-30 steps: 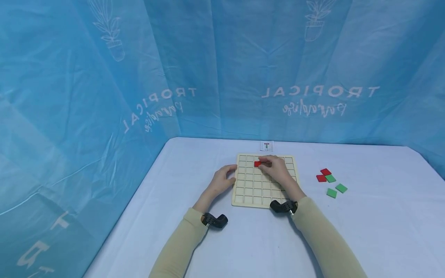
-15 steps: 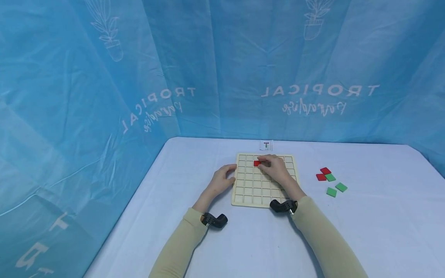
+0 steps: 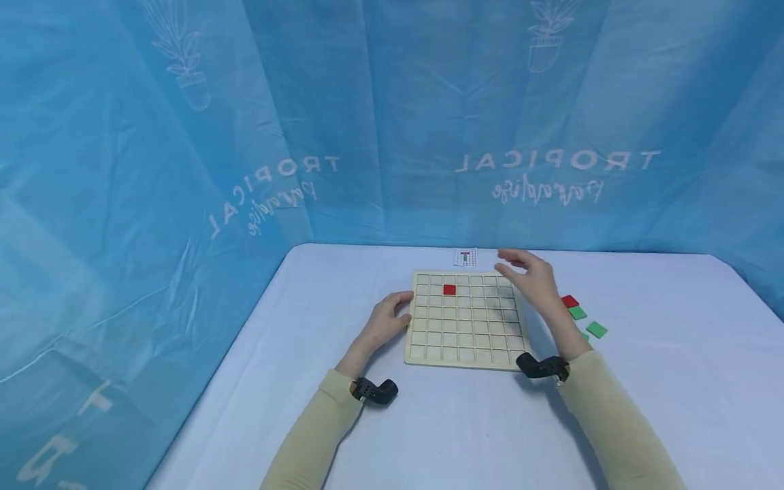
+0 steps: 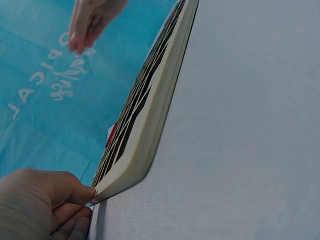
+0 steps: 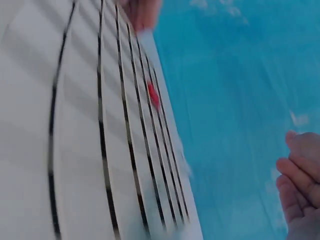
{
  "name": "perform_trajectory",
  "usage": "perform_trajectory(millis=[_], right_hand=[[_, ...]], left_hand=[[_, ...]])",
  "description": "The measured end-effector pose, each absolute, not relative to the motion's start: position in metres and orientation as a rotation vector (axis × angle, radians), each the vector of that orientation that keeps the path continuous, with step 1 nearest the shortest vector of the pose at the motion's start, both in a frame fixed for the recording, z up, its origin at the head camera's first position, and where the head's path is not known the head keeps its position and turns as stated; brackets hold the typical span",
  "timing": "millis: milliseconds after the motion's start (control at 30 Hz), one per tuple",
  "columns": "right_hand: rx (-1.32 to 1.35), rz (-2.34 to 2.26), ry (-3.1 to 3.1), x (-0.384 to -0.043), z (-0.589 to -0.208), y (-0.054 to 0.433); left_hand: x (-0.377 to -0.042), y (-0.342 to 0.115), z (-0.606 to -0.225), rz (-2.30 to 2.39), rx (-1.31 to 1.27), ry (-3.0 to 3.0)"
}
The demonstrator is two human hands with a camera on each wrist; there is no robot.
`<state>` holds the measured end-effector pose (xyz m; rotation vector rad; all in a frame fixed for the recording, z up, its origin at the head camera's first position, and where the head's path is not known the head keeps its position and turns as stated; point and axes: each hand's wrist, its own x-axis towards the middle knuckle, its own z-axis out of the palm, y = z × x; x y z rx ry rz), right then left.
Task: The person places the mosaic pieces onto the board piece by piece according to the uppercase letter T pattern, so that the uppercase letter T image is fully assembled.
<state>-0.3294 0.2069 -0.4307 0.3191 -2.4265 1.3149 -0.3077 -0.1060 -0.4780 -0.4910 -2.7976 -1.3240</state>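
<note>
From where I stand, taking the far side of the board as twelve o'clock, the pale grid board (image 3: 436,361) lies flat on the white-covered table (image 3: 453,429). A single red tile (image 3: 450,290) sits toward eleven o'clock on it, in the third column from the left, second row from the far edge. At nine o'clock the person's left hand (image 3: 384,320) rests its thumb and forefinger, spread apart, against the board's side. The right hand (image 3: 531,279) hangs in the air near the two o'clock corner, thumb and fingers parted in a loose curve with nothing between them. A small card (image 3: 465,257) printed with a grid lies just beyond the board at twelve. Around three o'clock are loose pieces: a second red tile (image 3: 569,301) against a green tile (image 3: 578,313), another green one (image 3: 597,329) nearby toward half past three, and more green peeking past the right forearm. Black cameras (image 3: 373,392) are strapped to both wrists, and a blue curtain (image 3: 416,136) with reversed lettering closes off the back.
</note>
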Motion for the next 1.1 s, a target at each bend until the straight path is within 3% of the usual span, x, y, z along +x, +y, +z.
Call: perform_trajectory(millis=[200, 367, 667, 1100], right_hand=[[-0.02, 1.06, -2.416, -0.359, -0.489, 0.303], [-0.217, 1.039, -2.469, -0.339, -0.496, 0.344], [-0.373, 1.207, -2.592, -0.281, -0.47, 0.327], [-0.152, 1.028, -2.692, -0.279, -0.484, 0.325]], left_hand=[[-0.307, -0.106, -0.479, -1.332, -0.489, -2.796], [-0.307, -0.106, -0.478, -1.337, -0.49, -2.797], [-0.307, -0.106, -0.478, -1.326, -0.496, -2.798], [-0.305, -0.105, -0.476, -1.335, -0.475, -2.797]])
